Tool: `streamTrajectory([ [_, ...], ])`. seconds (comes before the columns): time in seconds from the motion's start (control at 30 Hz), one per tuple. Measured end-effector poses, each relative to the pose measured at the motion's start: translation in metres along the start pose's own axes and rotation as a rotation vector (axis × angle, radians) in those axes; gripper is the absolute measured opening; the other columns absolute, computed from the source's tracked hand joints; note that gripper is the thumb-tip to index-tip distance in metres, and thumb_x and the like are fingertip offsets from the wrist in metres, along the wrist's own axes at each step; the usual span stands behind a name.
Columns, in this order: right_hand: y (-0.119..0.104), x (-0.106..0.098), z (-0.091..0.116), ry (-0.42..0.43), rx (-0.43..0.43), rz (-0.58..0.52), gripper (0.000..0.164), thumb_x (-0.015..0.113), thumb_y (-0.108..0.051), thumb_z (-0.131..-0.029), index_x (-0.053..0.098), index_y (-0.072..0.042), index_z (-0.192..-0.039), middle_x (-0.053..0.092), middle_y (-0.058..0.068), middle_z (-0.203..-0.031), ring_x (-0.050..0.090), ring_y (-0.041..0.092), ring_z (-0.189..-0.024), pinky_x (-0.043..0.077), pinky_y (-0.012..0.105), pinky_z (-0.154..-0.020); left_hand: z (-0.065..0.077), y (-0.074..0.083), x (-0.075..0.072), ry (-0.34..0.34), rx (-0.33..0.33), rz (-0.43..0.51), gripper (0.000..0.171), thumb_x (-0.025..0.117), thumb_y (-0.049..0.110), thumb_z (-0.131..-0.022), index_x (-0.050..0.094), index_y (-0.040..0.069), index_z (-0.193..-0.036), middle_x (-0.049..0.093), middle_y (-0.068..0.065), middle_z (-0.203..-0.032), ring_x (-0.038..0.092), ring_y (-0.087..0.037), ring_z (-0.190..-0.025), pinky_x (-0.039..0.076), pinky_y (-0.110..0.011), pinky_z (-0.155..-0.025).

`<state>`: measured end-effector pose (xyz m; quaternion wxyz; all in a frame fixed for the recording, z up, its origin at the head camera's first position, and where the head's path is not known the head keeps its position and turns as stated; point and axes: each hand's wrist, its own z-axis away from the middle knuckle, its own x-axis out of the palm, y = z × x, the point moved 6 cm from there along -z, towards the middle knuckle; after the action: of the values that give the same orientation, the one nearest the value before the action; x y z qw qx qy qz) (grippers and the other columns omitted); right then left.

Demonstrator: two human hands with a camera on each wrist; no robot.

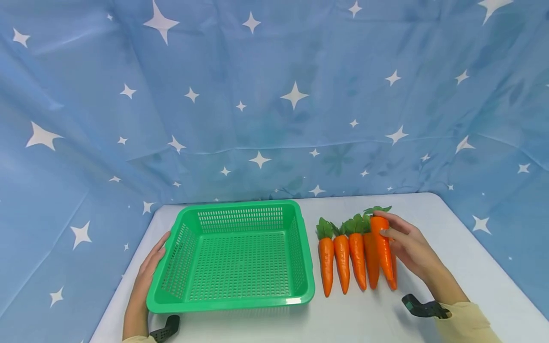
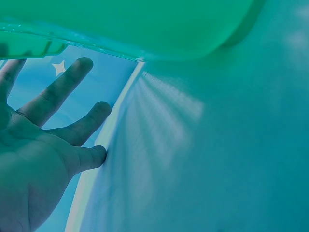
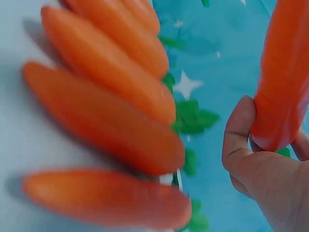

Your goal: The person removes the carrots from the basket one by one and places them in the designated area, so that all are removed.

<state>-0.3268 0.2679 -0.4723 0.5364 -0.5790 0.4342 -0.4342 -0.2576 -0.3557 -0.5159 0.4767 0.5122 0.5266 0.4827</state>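
Observation:
In the head view my right hand [image 1: 409, 245] pinches an orange carrot [image 1: 383, 245] between thumb and fingers near its leafy top. The carrot is raised over the right end of a row of carrots [image 1: 342, 259] and partly hides the ones beneath. The right wrist view shows the held carrot [image 3: 285, 82] apart from the lying carrots [image 3: 104, 121]. On the left, my left hand [image 1: 147, 269] lies along the outer left side of a green plastic basket [image 1: 229, 307], fingers extended. Close up, the left hand [image 2: 38, 154] is spread below the basket's rim [image 2: 145, 29].
The carrots lie side by side on a white table [image 1: 463, 257], green leaves toward the back, just right of the basket. The basket has slotted walls and a mesh floor. A blue curtain [image 1: 274, 119] with white stars hangs behind and along both sides.

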Motion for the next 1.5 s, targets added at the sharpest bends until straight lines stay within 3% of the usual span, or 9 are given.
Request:
streamTrajectory([
  [0.2, -0.001, -0.033, 0.007, 0.059, -0.031, -0.05, 0.045, 0.053, -0.006, -0.112, 0.059, -0.018, -0.155, 0.056, -0.01, -0.143, 0.06, 0.004, -0.121, 0.055, 0.021, -0.094, 0.0, 0.0, 0.0, 0.0, 0.015, 0.031, 0.059, 0.033, 0.034, -0.121, 0.02, 0.011, -0.173, 0.03, 0.007, -0.169, 0.046, 0.002, -0.137, 0.045, -0.017, -0.103],
  [0.33, 0.003, -0.047, 0.008, 0.086, -0.016, -0.012, 0.047, 0.055, -0.007, -0.112, 0.056, -0.02, -0.158, 0.052, -0.012, -0.143, 0.06, 0.001, -0.119, 0.055, 0.018, -0.092, 0.002, 0.0, -0.001, 0.005, 0.03, 0.045, 0.058, 0.033, 0.033, -0.121, 0.02, 0.01, -0.173, 0.036, 0.014, -0.163, 0.05, 0.001, -0.133, 0.047, -0.017, -0.101],
  [0.53, 0.01, -0.063, 0.01, 0.118, 0.016, 0.121, 0.055, 0.059, -0.01, -0.111, 0.046, -0.019, -0.164, 0.044, -0.006, -0.141, 0.061, 0.0, -0.113, 0.054, 0.015, -0.09, 0.002, 0.001, -0.002, 0.003, 0.06, 0.045, 0.058, 0.032, 0.031, -0.121, 0.02, 0.008, -0.172, 0.031, 0.012, -0.168, 0.043, 0.004, -0.139, 0.042, -0.015, -0.105],
  [0.67, 0.017, -0.073, 0.012, 0.151, 0.059, 0.334, 0.059, 0.061, -0.018, -0.111, 0.039, -0.017, -0.166, 0.041, 0.011, -0.147, 0.059, 0.011, -0.113, 0.054, 0.016, -0.087, 0.001, 0.003, -0.003, 0.003, 0.069, 0.037, 0.058, 0.032, 0.031, -0.121, 0.02, 0.008, -0.172, 0.03, 0.011, -0.17, 0.042, 0.005, -0.139, 0.041, -0.015, -0.105],
  [0.73, 0.022, -0.077, 0.014, 0.158, 0.093, 0.446, 0.061, 0.061, -0.02, -0.111, 0.035, -0.012, -0.166, 0.039, 0.022, -0.151, 0.057, 0.026, -0.121, 0.056, 0.024, -0.09, 0.001, 0.003, -0.003, -0.003, 0.065, 0.036, 0.058, 0.032, 0.031, -0.121, 0.019, 0.008, -0.173, 0.03, 0.011, -0.169, 0.043, 0.004, -0.139, 0.041, -0.015, -0.105],
  [0.83, 0.031, -0.079, 0.016, 0.157, 0.133, 0.57, 0.066, 0.063, -0.02, -0.109, 0.03, -0.005, -0.164, 0.035, 0.033, -0.153, 0.05, 0.051, -0.126, 0.057, 0.048, -0.097, 0.002, 0.003, -0.004, -0.001, 0.05, 0.034, 0.059, 0.032, 0.032, -0.121, 0.019, 0.008, -0.173, 0.032, 0.014, -0.166, 0.045, 0.003, -0.136, 0.044, -0.015, -0.103],
  [0.93, 0.037, -0.08, 0.017, 0.154, 0.155, 0.629, 0.07, 0.064, -0.02, -0.108, 0.027, -0.002, -0.164, 0.034, 0.037, -0.152, 0.044, 0.062, -0.129, 0.05, 0.069, -0.097, 0.004, 0.001, -0.004, 0.005, 0.026, 0.049, 0.059, 0.033, 0.033, -0.121, 0.018, 0.01, -0.173, 0.035, 0.015, -0.162, 0.049, 0.001, -0.132, 0.047, -0.016, -0.1],
  [1.13, 0.043, -0.08, 0.02, 0.171, 0.18, 0.728, 0.074, 0.063, -0.028, -0.11, 0.026, 0.001, -0.166, 0.037, 0.041, -0.148, 0.046, 0.063, -0.127, 0.05, 0.073, -0.096, 0.004, -0.002, -0.001, 0.003, 0.027, 0.054, 0.059, 0.032, 0.032, -0.121, 0.019, 0.009, -0.173, 0.037, 0.016, -0.161, 0.049, 0.001, -0.133, 0.047, -0.017, -0.101],
  [1.5, 0.049, -0.074, 0.018, 0.196, 0.171, 0.781, 0.071, 0.063, -0.024, -0.11, 0.028, 0.006, -0.165, 0.042, 0.044, -0.147, 0.046, 0.061, -0.128, 0.048, 0.073, -0.099, 0.003, -0.002, -0.001, 0.002, 0.018, 0.07, 0.059, 0.034, 0.033, -0.12, 0.02, 0.009, -0.173, 0.042, 0.018, -0.157, 0.054, -0.002, -0.128, 0.05, -0.018, -0.098],
])
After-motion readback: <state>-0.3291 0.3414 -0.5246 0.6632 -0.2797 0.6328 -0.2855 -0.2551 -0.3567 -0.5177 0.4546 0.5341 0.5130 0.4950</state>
